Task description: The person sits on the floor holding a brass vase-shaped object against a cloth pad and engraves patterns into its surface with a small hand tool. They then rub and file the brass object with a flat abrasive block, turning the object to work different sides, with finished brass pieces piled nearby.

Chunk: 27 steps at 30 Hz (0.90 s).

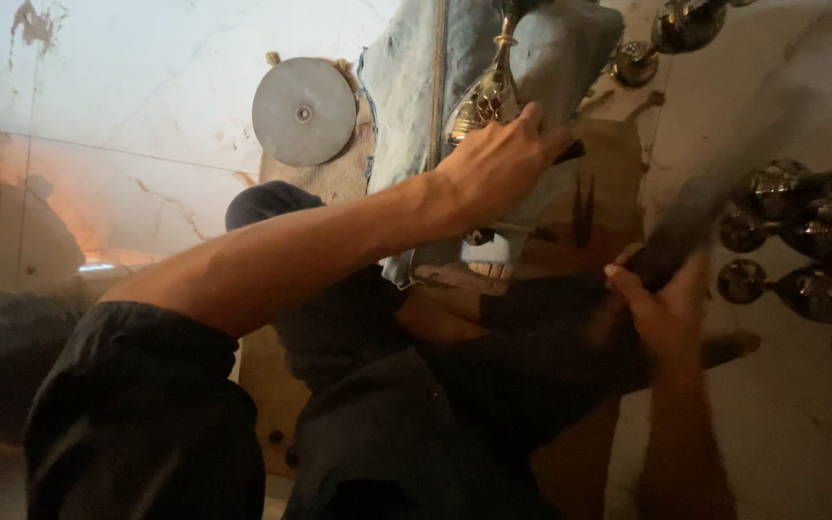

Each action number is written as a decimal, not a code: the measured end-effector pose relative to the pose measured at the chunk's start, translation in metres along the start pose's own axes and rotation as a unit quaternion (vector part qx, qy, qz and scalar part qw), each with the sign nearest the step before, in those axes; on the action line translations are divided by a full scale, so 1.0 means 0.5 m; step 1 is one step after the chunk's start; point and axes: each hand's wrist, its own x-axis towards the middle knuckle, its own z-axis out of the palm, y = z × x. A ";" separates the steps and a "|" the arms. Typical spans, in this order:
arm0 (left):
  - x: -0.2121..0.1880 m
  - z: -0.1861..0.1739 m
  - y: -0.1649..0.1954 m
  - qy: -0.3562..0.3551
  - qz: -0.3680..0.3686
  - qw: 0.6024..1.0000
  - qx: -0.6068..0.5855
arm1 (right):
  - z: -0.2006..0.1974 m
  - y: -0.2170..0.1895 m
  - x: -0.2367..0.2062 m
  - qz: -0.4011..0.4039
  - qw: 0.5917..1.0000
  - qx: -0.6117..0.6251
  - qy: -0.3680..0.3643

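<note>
The left hand (498, 164) reaches forward over a worn blue cloth (406, 87) and closes around the lower part of a shiny brass goblet-shaped piece (485, 96), which stands out against that cloth with its thin neck rising above the knuckles. Taking the brass piece as the landmark, the right hand (666, 313) sits well below and to its right, curled tight around a dark, blurred tool handle (690, 226) that slants up and away toward the right; what the tool is cannot be told through the blur. A round grey metal disc (303, 111) with a small hub at its centre lies to the left of the brass piece, resting on a piece of tan sacking (339, 178). To the right of the brass piece, a cluster of polished dark metal parts (801, 241) with rounded bulbs lies on the pale marble floor (801, 424), and two more rounded shiny parts (666, 39) sit above and to the right of it near the top edge. Below the brass piece, a brown cardboard-like sheet (599, 193) shows under the cloth, and the person's dark sleeve (137, 404) and dark trousers (387, 414) fill the lower part of the view.
</note>
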 end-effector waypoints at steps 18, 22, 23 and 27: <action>-0.034 -0.031 0.012 0.006 -0.059 0.994 -0.090 | -0.055 -0.033 0.057 -0.187 0.974 -0.121 -0.043; -0.052 -0.022 0.001 0.088 -0.030 0.992 -0.082 | -0.074 -0.049 0.061 -0.136 0.955 -0.260 -0.043; -0.052 -0.022 -0.003 0.133 -0.001 0.990 -0.045 | -0.080 -0.056 0.060 -0.213 0.950 -0.228 -0.011; -0.056 -0.023 -0.015 0.097 -0.016 0.984 -0.146 | -0.075 -0.079 0.043 -0.264 0.936 -0.234 -0.002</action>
